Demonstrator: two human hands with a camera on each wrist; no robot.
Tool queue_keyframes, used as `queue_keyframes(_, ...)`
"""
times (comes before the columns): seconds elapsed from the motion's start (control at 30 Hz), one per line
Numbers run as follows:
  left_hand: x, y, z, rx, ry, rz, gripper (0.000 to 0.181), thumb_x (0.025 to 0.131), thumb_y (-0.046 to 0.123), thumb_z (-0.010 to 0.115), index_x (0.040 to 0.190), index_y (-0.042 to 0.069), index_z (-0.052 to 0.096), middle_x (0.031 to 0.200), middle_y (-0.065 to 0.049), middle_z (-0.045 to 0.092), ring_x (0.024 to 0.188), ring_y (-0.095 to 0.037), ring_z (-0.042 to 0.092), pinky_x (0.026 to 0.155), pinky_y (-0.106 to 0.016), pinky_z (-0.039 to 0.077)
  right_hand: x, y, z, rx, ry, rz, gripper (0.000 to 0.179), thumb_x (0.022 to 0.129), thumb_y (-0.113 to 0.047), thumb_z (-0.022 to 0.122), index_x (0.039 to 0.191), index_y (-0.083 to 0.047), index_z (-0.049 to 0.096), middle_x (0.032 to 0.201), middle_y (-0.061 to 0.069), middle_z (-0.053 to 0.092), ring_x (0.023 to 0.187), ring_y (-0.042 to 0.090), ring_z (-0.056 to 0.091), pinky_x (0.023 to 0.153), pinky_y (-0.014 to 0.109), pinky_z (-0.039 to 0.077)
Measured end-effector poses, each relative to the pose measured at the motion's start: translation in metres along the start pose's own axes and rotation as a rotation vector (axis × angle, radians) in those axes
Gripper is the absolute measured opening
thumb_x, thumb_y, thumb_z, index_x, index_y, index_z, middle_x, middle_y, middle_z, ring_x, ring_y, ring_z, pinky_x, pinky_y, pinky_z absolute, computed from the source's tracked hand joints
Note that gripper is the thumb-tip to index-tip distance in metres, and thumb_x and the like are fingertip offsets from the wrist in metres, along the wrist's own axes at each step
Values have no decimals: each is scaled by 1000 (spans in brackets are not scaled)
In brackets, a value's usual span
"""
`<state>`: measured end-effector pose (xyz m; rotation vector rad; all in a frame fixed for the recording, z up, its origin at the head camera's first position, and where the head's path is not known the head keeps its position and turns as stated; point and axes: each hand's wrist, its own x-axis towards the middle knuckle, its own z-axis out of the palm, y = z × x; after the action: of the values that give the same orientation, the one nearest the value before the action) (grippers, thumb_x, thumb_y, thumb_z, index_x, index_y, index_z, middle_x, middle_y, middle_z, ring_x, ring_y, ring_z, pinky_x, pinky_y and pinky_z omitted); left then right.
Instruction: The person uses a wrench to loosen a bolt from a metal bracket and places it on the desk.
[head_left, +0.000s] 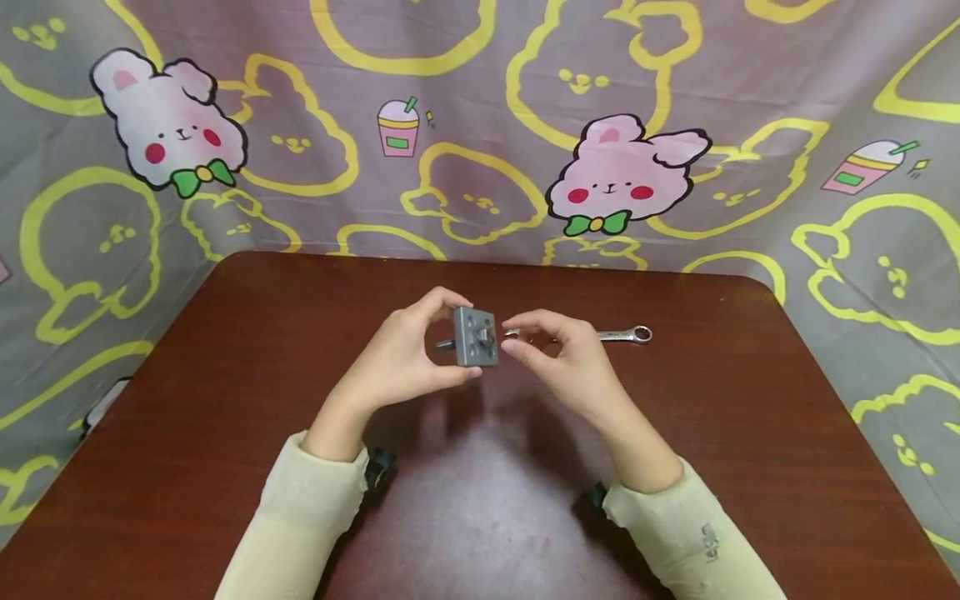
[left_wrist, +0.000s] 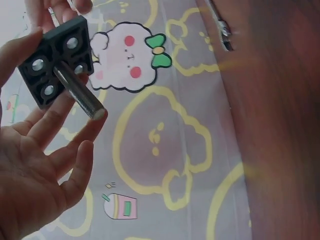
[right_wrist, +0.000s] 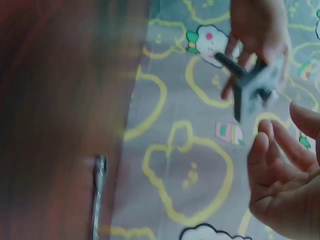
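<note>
My left hand [head_left: 397, 354] grips a grey square plate [head_left: 468, 350] by its edges, thumb below and fingers above. A metal bolt [left_wrist: 82, 95] sticks out of the plate's middle on the side towards my left palm, and round metal spots show near the corners. On the other face a small metal piece, perhaps a nut [head_left: 485, 337], sits at the centre. Just to the right of the plate, my right hand [head_left: 573, 358] has thumb and fingers apart, with nothing seen between them in the right wrist view [right_wrist: 285, 175]. Behind it lies a combination wrench [head_left: 641, 334] on the table.
The brown table [head_left: 225, 358] has a patterned cloth curtain [head_left: 480, 100] standing around its back and sides. Dark wrist devices [head_left: 380, 467] show at both sleeve cuffs. A pale object [head_left: 105, 407] peeks past the table's left edge.
</note>
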<state>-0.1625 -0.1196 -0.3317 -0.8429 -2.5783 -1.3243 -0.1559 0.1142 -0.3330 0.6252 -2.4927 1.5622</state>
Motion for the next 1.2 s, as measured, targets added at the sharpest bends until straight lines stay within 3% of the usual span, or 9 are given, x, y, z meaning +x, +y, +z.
queue_keyframes(0.27,-5,15,2,81,9,36,66,67,25,90,123,18,54,109,5,72,105,-12,68,88,-43,55,-4,-1,19,41,73,-130,21,79,-5,80,99,-5,73,81,8,69,69,8,58,59,21,50)
queue_keyframes(0.53,-4,19,0,134,36,29,67,66,29,91,123,18,57,116,4,65,109,-14,62,92,-40,52,-4,-2,16,72,25,-208,25,82,0,77,105,-5,71,85,7,64,76,11,59,62,24,54)
queue_keyframes(0.77,-2,19,-1,12,11,61,65,66,21,90,121,15,57,132,4,63,122,-13,60,104,-40,47,-3,3,13,161,-35,-272,24,84,8,70,106,-2,71,98,10,65,86,12,60,68,26,57)
queue_keyframes(1.0,-3,18,1,-93,-43,44,63,67,16,89,121,15,56,112,4,72,107,-8,68,92,-36,51,-5,3,10,279,-102,-289,23,84,15,64,103,2,69,105,13,60,91,15,58,71,22,56)
queue_keyframes(1.2,-2,16,4,-118,-64,57,62,67,14,89,120,14,56,107,3,73,99,-7,69,88,-35,53,-6,2,10,313,-117,-275,23,83,14,68,103,3,68,106,12,60,95,16,59,76,22,55)
